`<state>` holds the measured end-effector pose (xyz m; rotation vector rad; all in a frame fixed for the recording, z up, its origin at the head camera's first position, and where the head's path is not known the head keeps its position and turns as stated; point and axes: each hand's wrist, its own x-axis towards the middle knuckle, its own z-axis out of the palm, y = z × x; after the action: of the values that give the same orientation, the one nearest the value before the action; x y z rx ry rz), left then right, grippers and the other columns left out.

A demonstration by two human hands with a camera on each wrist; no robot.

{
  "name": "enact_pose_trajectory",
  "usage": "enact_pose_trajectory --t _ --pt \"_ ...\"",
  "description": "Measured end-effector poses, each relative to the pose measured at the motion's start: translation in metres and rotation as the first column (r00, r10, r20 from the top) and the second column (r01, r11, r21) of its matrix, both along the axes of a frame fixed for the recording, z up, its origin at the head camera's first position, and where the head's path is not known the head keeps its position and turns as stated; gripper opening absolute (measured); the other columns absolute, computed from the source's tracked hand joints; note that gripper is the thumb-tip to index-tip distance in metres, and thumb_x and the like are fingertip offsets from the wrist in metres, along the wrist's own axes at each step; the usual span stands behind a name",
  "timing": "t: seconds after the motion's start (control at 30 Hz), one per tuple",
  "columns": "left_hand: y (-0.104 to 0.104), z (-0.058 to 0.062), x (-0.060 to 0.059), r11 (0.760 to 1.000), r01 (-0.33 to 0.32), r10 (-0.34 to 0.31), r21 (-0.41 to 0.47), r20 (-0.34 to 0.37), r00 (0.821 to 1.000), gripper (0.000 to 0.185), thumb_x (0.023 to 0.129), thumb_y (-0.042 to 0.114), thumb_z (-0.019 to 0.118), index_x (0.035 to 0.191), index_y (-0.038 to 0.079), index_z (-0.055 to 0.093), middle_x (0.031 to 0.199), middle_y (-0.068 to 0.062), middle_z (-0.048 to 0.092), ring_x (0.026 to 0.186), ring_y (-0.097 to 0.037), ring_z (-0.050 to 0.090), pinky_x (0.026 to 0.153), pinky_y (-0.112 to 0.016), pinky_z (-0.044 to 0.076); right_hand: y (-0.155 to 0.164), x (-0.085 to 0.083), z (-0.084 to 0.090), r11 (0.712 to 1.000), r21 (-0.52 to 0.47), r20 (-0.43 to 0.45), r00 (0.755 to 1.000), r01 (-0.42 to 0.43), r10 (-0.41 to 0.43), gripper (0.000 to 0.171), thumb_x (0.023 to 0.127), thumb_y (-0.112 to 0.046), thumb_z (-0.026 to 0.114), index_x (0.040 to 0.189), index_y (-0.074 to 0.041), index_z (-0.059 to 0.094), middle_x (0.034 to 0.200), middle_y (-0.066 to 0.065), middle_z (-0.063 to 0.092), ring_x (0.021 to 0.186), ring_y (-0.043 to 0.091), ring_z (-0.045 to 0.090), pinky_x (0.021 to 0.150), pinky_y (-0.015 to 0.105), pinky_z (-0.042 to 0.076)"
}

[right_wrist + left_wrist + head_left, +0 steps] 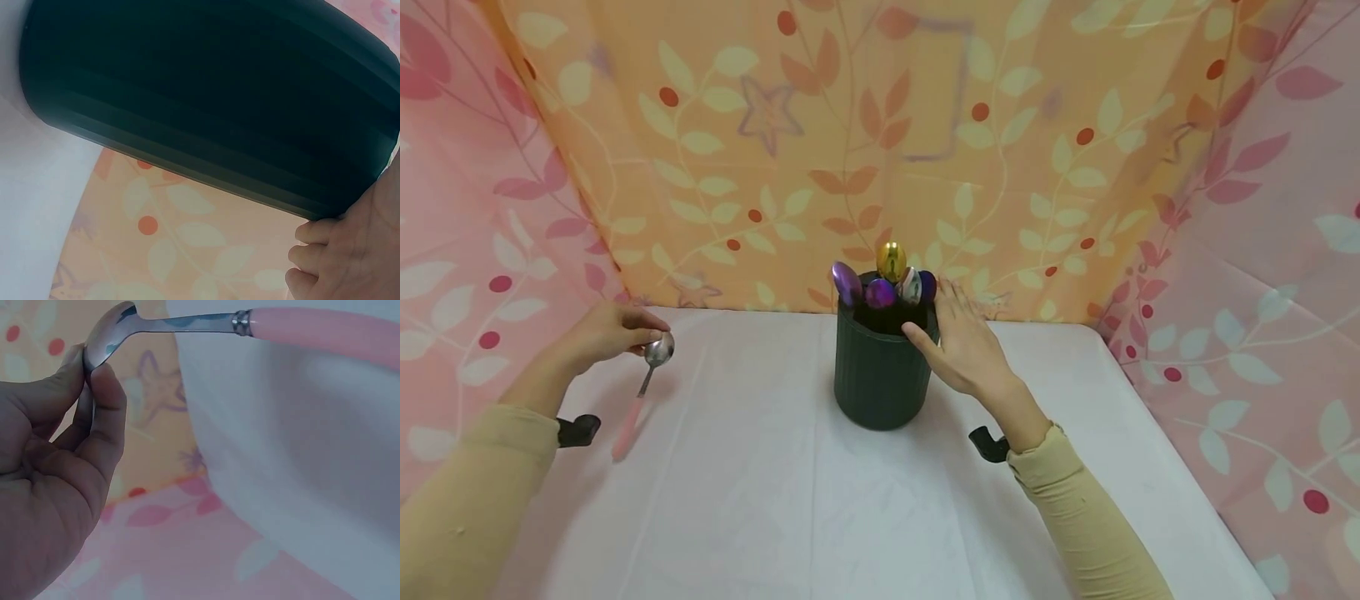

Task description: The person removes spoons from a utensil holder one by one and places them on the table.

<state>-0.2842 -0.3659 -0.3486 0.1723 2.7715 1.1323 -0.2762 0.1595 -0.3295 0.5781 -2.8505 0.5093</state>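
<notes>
My left hand [610,335] pinches a teaspoon [658,350] by the edge of its metal bowl, over the left part of the table. In the left wrist view the thumb and fingers meet at the bowl, and the pink handle [325,331] points away. A dark green ribbed utensil holder [880,379] stands upright at the back middle. Several spoons rise from it bowl up, among them a gold spoon [891,261], a purple spoon [847,283] and a silver spoon [912,287]. My right hand [966,346] rests against the holder's right side at the rim, fingers straight, thumb over the front rim.
A white cloth [760,500] covers the table. Orange leaf-patterned fabric [820,167] hangs right behind the holder, and pink patterned fabric [1247,292] closes off both sides. A black wrist mount [578,431] sticks out below the left hand.
</notes>
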Motion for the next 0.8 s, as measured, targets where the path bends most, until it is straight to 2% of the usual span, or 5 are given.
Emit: enact_pose_trajectory --t 0.13,0.3,0.5,0.63,0.8 --pt "-0.019 -0.012 -0.001 1.000 0.013 -0.012 -0.012 0.078 0.997 0.036 0.105 0.011 0.062 0.131 -0.014 0.062 0.114 -0.020 0.073 0.089 -0.022 0.072 0.078 -0.027 0.058 -0.001 0.001 0.002 1.000 -0.002 -0.001 1.000 -0.004 0.004 0.103 0.100 -0.079 0.023 0.165 0.000 0.012 0.174 0.011 0.004 0.161 0.027 0.000 0.129 0.054 0.010" --pt "-0.046 -0.036 0.000 1.000 -0.016 0.017 -0.013 0.112 0.994 0.042 0.106 0.014 0.062 0.133 -0.017 0.058 0.116 -0.021 0.072 0.091 -0.016 0.069 0.078 -0.025 0.059 -0.001 0.001 0.001 1.000 0.001 -0.004 1.000 -0.005 0.005 0.102 0.101 -0.078 0.023 0.165 0.000 0.012 0.174 0.011 0.004 0.161 0.027 0.000 0.129 0.053 0.008" --pt "-0.065 -0.069 0.002 0.989 -0.139 0.135 0.056 0.066 0.989 0.045 0.106 0.013 0.061 0.133 -0.022 0.054 0.109 -0.021 0.073 0.081 -0.007 0.066 0.074 -0.024 0.061 0.001 0.002 -0.001 1.000 0.008 -0.005 1.000 -0.004 0.004 0.102 0.101 -0.078 0.023 0.164 0.001 0.013 0.174 0.010 0.003 0.161 0.028 0.000 0.129 0.054 0.010" --pt "-0.073 -0.086 0.006 0.978 -0.205 0.205 0.027 0.010 0.979 0.045 0.107 0.017 0.060 0.129 -0.021 0.057 0.103 -0.020 0.073 0.077 -0.008 0.064 0.068 -0.023 0.059 0.000 0.001 -0.002 1.000 0.004 -0.008 1.000 -0.004 0.004 0.102 0.101 -0.078 0.023 0.164 0.001 0.013 0.174 0.010 0.003 0.161 0.027 0.000 0.129 0.054 0.010" --pt "-0.076 -0.102 0.008 0.970 -0.241 0.241 -0.008 -0.047 0.969 0.044 0.107 0.023 0.060 0.124 -0.017 0.064 0.097 -0.015 0.074 0.076 -0.009 0.063 0.064 -0.023 0.055 -0.001 0.001 -0.002 1.000 0.005 -0.013 1.000 -0.001 0.001 0.102 0.101 -0.078 0.022 0.164 0.001 0.014 0.174 0.010 0.003 0.161 0.028 0.000 0.129 0.054 0.011"
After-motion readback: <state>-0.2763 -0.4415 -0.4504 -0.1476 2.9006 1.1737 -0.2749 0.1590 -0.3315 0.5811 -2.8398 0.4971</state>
